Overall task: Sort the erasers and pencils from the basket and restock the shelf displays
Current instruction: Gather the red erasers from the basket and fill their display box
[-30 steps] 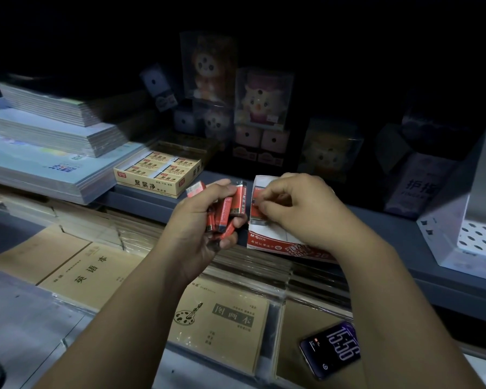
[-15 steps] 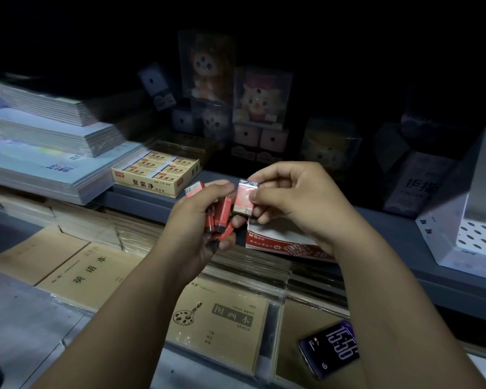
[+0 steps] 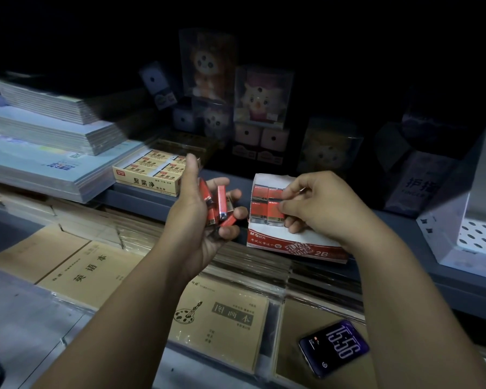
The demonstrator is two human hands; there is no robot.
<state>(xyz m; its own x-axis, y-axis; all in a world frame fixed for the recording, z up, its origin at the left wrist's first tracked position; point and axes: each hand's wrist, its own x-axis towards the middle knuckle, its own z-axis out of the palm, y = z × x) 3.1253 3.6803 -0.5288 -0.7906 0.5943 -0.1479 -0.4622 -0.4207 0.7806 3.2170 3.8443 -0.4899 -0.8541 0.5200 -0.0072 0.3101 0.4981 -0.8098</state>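
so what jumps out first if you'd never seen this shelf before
The two hands at centre: the left hand cups a bunch of red erasers, while the right hand pinches one more eraser in the red-and-white display box on the shelf. Next, the lit phone reading 15:56, lying on the brown notebooks at lower right.

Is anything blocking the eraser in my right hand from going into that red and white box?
Nothing visible does. The right hand pinches the red eraser right at the open display box, beside erasers seated there. The left hand holds the spare erasers off to the side.
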